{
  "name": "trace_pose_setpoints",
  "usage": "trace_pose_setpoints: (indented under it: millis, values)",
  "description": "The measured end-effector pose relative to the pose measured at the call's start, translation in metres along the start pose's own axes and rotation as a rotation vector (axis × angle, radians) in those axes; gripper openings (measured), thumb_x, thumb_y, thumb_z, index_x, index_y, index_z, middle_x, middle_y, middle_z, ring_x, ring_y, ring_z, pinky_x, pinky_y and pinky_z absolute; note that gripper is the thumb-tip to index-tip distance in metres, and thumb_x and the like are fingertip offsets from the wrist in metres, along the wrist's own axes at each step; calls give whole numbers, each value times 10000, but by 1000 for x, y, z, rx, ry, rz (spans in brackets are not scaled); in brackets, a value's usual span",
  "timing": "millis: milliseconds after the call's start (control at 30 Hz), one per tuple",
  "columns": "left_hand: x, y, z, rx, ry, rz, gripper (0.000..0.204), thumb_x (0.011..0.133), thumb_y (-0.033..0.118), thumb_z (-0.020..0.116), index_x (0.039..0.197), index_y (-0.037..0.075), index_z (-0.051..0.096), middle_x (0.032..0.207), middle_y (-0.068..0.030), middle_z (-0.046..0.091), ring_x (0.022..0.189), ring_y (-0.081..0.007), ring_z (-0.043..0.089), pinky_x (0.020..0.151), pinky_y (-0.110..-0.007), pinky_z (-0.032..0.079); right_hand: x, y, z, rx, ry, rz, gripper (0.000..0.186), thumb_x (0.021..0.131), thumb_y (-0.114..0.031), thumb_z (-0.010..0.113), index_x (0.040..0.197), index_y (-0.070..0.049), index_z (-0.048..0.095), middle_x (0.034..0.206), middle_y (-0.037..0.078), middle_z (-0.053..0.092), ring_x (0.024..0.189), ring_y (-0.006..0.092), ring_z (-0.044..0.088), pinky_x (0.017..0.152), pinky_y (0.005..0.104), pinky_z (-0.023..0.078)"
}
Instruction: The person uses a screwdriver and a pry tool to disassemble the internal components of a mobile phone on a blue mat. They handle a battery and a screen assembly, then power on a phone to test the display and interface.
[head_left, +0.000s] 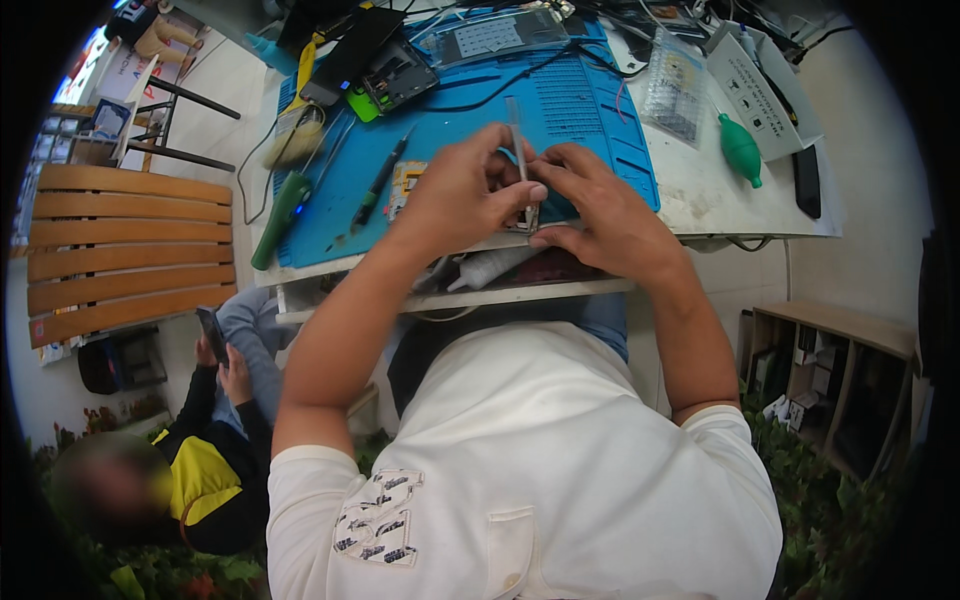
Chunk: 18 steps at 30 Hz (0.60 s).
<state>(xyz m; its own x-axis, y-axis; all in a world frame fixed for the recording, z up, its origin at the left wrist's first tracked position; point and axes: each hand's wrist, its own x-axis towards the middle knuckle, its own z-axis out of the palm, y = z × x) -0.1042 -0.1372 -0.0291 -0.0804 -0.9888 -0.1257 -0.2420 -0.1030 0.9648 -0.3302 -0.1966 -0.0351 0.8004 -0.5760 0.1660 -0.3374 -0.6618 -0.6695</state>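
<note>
Over the front edge of the blue work mat (580, 90), a slim grey, narrow-edged piece (516, 140) stands between my two hands; its exact kind does not show. My left hand (455, 195) is closed around it, thumb near its lower part. Fingers and thumb of my right hand (615, 215) are bent in against its right side and lower end. Part of the piece is hidden behind my fingers. Just left of my left hand lies a small yellow circuit board (404, 183), next to a dark pen-like tool with a green part (380, 180).
An open drawer under my hands holds a grey tube (492, 266). Leftward lie a green screwdriver-like tool (283, 215), a brush (294, 138) and an opened device (395, 78). A green air blower (739, 150) and white box (755, 95) stand right. A seated person (205, 460) holds a phone.
</note>
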Motion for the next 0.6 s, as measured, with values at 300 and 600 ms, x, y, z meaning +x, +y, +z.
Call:
trace_pose_setpoints:
  millis: [300,600]
  values:
    - [-21,21,-45,-140,335,197,435,1010,139,870,1333,10,609,917,-80,764,662,-114,690,569,-262,544,9,-13,0,24,-2,85,670,900,-193,909,1493,-17,653,1418,207,623,1312,418,634,1097,452,556]
    - [-130,12,-99,-135,783,230,467,1075,168,774,1433,-31,550,925,-83,719,636,-84,602,544,-221,457,-14,-44,56,-523,20,-145,731,1098,-461,640,1569,93,563,1695,260,496,1666,443,333,1374,595,234]
